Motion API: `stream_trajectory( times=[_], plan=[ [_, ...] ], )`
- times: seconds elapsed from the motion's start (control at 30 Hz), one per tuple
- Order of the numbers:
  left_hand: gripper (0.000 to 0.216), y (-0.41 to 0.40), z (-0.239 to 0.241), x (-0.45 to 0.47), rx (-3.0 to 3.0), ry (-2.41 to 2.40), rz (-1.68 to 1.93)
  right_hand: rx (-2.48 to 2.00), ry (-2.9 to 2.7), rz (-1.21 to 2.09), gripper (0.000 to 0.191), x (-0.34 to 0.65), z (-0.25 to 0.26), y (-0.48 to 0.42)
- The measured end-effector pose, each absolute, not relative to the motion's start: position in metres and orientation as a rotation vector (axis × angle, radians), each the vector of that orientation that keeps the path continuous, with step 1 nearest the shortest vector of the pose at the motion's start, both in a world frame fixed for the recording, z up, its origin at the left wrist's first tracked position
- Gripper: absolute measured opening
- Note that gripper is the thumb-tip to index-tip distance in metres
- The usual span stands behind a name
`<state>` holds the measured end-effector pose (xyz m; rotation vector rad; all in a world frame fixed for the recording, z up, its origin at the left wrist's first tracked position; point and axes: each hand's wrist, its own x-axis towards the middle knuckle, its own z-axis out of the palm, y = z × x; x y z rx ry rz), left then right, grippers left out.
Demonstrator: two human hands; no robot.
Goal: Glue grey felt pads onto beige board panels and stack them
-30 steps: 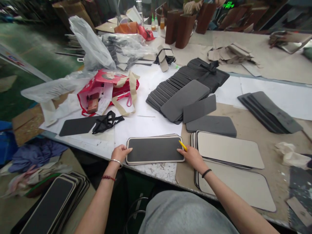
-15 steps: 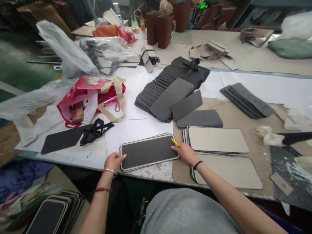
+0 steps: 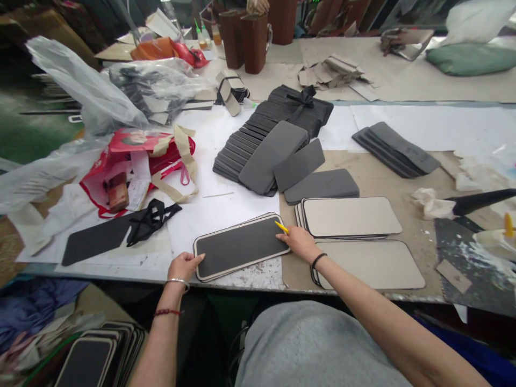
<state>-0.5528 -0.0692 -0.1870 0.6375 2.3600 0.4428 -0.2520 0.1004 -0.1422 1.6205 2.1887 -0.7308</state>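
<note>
A dark rounded panel with a beige border (image 3: 237,244) lies at a slant near the table's front edge, on top of at least one more like it. My left hand (image 3: 184,266) pinches its left end, thumb on the dark face. At the opposite end, my right hand (image 3: 299,243) holds a slim yellow pointed tool (image 3: 281,227) and rests its fingers on the panel's right edge. Just right of that hand are two stacks of beige panels, a rear stack (image 3: 350,216) and a front stack (image 3: 371,264). Loose dark grey pieces (image 3: 322,186) lie behind them.
A long row of dark pieces (image 3: 250,140) spreads across the middle. A red bag (image 3: 137,166) and clear plastic (image 3: 86,86) are at left. Further right lies another dark stack (image 3: 395,150). Bordered panels (image 3: 88,357) are piled low at left. Across the table, a person's hand touches a brown container (image 3: 255,45).
The whole view has shifted a little, so most things on the table sit slightly further left and higher. Both hands keep their places on the bordered panel.
</note>
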Motion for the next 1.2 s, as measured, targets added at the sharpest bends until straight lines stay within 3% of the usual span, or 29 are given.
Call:
stream_trajectory(
  times=[0.27, 0.43, 0.67, 0.87, 1.0, 1.2],
  plan=[
    [0.033, -0.062, -0.165, -0.550, 0.640, 2.443, 0.351, 1.679, 2.221, -0.666, 0.040, -0.252, -0.126, 0.098],
    [0.027, -0.055, -0.146, -0.519, 0.836, 2.594, 0.318, 1.841, 2.410, -1.010, 0.038, -0.204, -0.089, 0.098],
    [0.020, -0.039, -0.165, -0.359, 1.751, 1.775, 0.787, 2.381, 2.380, -1.441, 0.050, -0.106, -0.072, 0.086],
    [0.027, -0.020, -0.193, -0.274, 2.233, 1.326, 0.656, 2.432, 2.201, -1.725, 0.035, -0.099, -0.117, 0.063],
    [0.026, -0.015, -0.200, -0.267, 2.395, 1.327, 0.533, 2.522, 2.267, -1.555, 0.025, -0.074, -0.138, 0.059],
    [0.020, -0.017, -0.200, -0.263, 2.497, 1.390, 0.579, 2.817, 2.180, -0.813, 0.022, 0.025, -0.136, 0.072]
  ],
)
